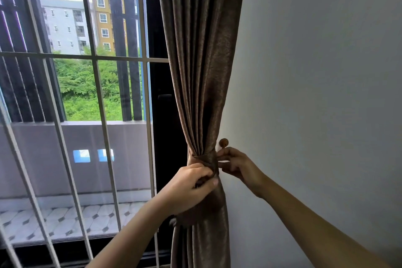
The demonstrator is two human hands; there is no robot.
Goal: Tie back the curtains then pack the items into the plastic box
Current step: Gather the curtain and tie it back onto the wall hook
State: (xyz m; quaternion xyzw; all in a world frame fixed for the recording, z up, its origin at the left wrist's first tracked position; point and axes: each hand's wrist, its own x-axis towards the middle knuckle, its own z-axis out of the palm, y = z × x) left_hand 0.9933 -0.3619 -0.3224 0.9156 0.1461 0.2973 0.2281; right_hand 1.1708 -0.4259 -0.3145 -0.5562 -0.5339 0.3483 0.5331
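I am looking into a lived-in room of a home, most likely a flat. A brown pleated curtain [200, 72] is hanging beside a plain painted wall [315, 72], and a tie-back band [207, 159] is gathering it next to a small wooden knob [223, 142] that is sticking out of the wall. Through the window, pale security bars [95, 93] are running across the glass, a tiled balcony floor [65, 222] is lying behind a low parapet [43, 159], and apartment blocks [102, 11] are rising beyond green trees [80, 85].
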